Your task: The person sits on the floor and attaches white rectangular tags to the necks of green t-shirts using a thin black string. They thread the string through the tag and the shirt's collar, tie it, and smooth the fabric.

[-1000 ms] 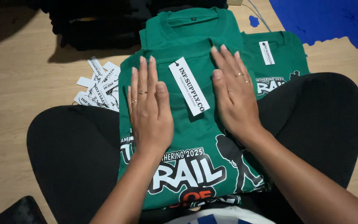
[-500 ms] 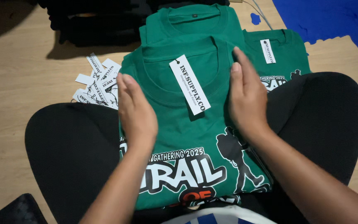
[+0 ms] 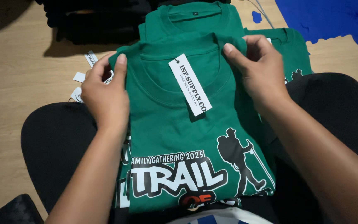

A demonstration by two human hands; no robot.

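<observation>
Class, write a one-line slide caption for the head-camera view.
Left hand and right hand grip the shoulders of a folded green T-shirt with a white hang tag on the lap.

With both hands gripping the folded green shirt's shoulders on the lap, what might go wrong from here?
Two risks, both judgement calls. The white hang tag lies loose on the folded green T-shirt; lifting by the shoulders, where the left hand and right hand grip, may flip or crease it. The shirt rests on a rounded lap, so its fold may slump open towards the wooden floor.
</observation>
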